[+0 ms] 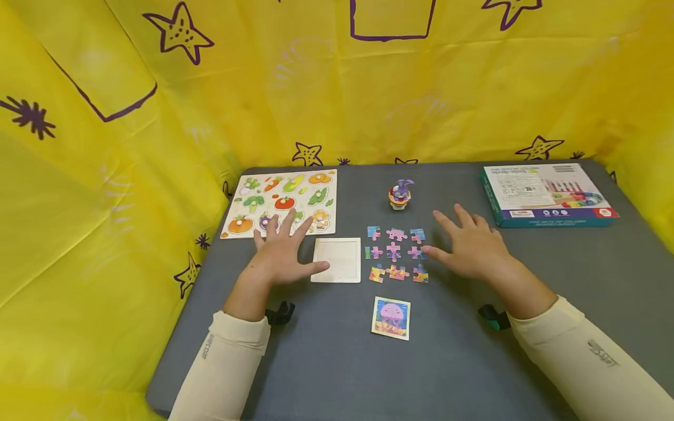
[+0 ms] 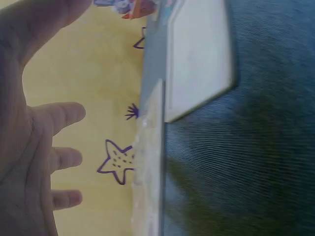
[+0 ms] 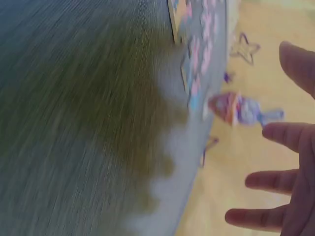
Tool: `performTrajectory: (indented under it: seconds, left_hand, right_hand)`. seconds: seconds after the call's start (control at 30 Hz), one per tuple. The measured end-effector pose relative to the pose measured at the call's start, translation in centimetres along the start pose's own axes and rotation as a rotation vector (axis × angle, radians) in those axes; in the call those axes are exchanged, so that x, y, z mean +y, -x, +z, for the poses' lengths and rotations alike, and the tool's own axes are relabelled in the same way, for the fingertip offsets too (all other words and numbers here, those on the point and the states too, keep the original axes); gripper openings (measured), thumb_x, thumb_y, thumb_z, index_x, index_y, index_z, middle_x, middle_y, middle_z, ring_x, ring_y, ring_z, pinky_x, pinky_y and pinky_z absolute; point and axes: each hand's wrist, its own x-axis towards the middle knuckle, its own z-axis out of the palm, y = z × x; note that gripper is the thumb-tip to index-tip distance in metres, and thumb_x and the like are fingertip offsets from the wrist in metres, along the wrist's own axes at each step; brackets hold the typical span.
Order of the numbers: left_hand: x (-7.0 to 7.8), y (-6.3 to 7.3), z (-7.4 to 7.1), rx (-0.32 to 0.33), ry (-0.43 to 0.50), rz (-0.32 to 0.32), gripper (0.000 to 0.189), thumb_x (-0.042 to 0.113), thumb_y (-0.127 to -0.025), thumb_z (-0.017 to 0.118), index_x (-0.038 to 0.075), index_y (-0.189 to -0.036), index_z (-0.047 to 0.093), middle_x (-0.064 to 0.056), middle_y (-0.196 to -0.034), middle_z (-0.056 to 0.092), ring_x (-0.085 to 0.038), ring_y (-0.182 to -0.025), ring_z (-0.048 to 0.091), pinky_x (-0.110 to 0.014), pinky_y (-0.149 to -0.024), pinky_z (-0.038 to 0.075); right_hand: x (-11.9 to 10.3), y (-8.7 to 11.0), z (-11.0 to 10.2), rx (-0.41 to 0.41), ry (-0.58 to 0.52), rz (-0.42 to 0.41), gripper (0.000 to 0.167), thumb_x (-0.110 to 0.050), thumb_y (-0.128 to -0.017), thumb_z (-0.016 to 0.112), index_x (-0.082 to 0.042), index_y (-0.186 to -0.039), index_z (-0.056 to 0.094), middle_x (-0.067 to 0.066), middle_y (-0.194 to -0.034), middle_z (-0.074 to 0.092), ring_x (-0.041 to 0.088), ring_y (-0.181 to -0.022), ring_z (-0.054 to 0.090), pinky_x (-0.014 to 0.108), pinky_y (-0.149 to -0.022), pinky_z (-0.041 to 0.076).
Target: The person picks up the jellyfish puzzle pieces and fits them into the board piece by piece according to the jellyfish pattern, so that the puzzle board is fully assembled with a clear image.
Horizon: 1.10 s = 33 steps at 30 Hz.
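My left hand (image 1: 279, 254) hovers with spread fingers over the left side of a pale wooden puzzle frame (image 1: 344, 261), its fingers overlapping the vegetable peg board (image 1: 316, 193) in the head view. Several jigsaw pieces (image 1: 393, 251) lie in three rows to the right of the frame. My right hand (image 1: 471, 245) is spread in the air at the right of these pieces, thumb overlapping one at the edge. Below the pieces lies a small jellyfish picture card (image 1: 391, 318). Both wrist views show straight, parted fingers holding nothing.
A small purple rabbit figure (image 1: 400, 195) stands behind the pieces. A boxed set (image 1: 550, 196) lies at the back right of the grey table (image 1: 337, 374). Yellow cloth (image 1: 337, 88) with purple drawings hangs behind and to the left.
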Motion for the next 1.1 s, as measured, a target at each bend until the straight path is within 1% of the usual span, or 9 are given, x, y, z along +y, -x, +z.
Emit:
performTrajectory:
  seconds: [0.1, 0.2, 0.33, 0.4, 0.6, 0.73, 0.83, 0.93, 1.1]
  left_hand:
    - [0.0, 0.1, 0.5, -0.014, -0.015, 0.027, 0.109, 0.083, -0.078, 0.061, 0.032, -0.164, 0.020, -0.011, -0.172, 0.006, -0.050, -0.154, 0.006, -0.081, -0.111, 0.008]
    - [-0.1, 0.0, 1.3, -0.039, -0.035, 0.086, 0.104, 0.078, -0.079, 0.064, 0.029, -0.163, 0.026, -0.011, -0.170, 0.019, -0.045, -0.153, 0.016, -0.075, -0.114, 0.016]
    - [0.0, 0.0, 2.3, -0.082, -0.036, 0.164, 0.094, 0.070, -0.082, 0.068, 0.024, -0.159, 0.038, -0.010, -0.165, 0.032, -0.040, -0.150, 0.026, -0.065, -0.117, 0.020]
    - [0.1, 0.1, 2.6, -0.096, -0.024, 0.183, 0.088, 0.066, -0.084, 0.070, 0.023, -0.157, 0.043, -0.009, -0.164, 0.036, -0.039, -0.150, 0.028, -0.064, -0.118, 0.021]
    - [0.3, 0.7, 3.5, -0.109, -0.013, 0.209, 0.071, 0.055, -0.089, 0.072, 0.027, -0.150, 0.052, -0.006, -0.159, 0.043, -0.034, -0.146, 0.035, -0.058, -0.117, 0.025]
    - [0.5, 0.9, 4.0, -0.096, -0.018, 0.219, 0.064, 0.050, -0.091, 0.071, 0.027, -0.148, 0.055, -0.006, -0.159, 0.044, -0.033, -0.145, 0.037, -0.057, -0.116, 0.027]
    - [0.4, 0.9, 4.1, -0.086, -0.031, 0.211, 0.063, 0.049, -0.092, 0.071, 0.028, -0.149, 0.054, -0.006, -0.160, 0.042, -0.032, -0.145, 0.038, -0.057, -0.115, 0.028]
    - [0.4, 0.9, 4.1, -0.077, -0.038, 0.199, 0.062, 0.047, -0.093, 0.071, 0.028, -0.149, 0.054, -0.006, -0.161, 0.042, -0.032, -0.145, 0.038, -0.057, -0.115, 0.028]
    - [0.6, 1.0, 4.2, -0.078, -0.042, 0.197, 0.061, 0.045, -0.094, 0.070, 0.027, -0.150, 0.053, -0.006, -0.161, 0.042, -0.032, -0.145, 0.038, -0.057, -0.115, 0.028]
  right_hand:
    - [-1.4, -1.1, 0.6, -0.003, -0.005, -0.039, 0.086, -0.069, -0.094, 0.054, -0.023, -0.163, 0.028, 0.028, -0.165, 0.017, 0.061, -0.142, 0.026, 0.080, -0.102, 0.030]
    - [-3.0, -2.6, 1.2, -0.012, 0.000, -0.086, 0.076, -0.059, -0.095, 0.061, -0.022, -0.158, 0.039, 0.027, -0.160, 0.028, 0.058, -0.140, 0.032, 0.077, -0.102, 0.034]
    - [-4.9, -4.8, 1.6, -0.034, 0.015, -0.130, 0.065, -0.051, -0.096, 0.065, -0.021, -0.152, 0.050, 0.025, -0.156, 0.037, 0.053, -0.137, 0.039, 0.073, -0.102, 0.038]
    - [-5.6, -5.8, 1.7, -0.044, 0.014, -0.139, 0.061, -0.048, -0.096, 0.066, -0.022, -0.150, 0.053, 0.024, -0.155, 0.039, 0.051, -0.135, 0.041, 0.072, -0.102, 0.039]
    - [-7.3, -8.4, 2.3, -0.080, -0.007, -0.166, 0.050, -0.044, -0.097, 0.067, -0.025, -0.142, 0.062, 0.023, -0.150, 0.045, 0.050, -0.136, 0.040, 0.069, -0.103, 0.039]
    - [-7.9, -9.5, 2.6, -0.067, -0.001, -0.193, 0.042, -0.039, -0.096, 0.071, -0.022, -0.134, 0.069, 0.021, -0.143, 0.051, 0.049, -0.133, 0.043, 0.067, -0.100, 0.043]
    - [-8.2, -10.2, 2.7, -0.042, 0.007, -0.212, 0.037, -0.035, -0.093, 0.075, -0.018, -0.126, 0.073, 0.020, -0.137, 0.057, 0.048, -0.128, 0.048, 0.065, -0.096, 0.047]
    - [-8.4, -10.9, 2.8, -0.026, 0.004, -0.229, 0.032, -0.030, -0.091, 0.079, -0.014, -0.117, 0.075, 0.019, -0.126, 0.062, 0.046, -0.120, 0.053, 0.063, -0.092, 0.050]
    - [-8.5, -11.5, 2.7, -0.032, -0.052, -0.229, 0.023, -0.022, -0.087, 0.081, -0.007, -0.103, 0.073, 0.015, -0.106, 0.069, 0.040, -0.106, 0.062, 0.056, -0.088, 0.052]
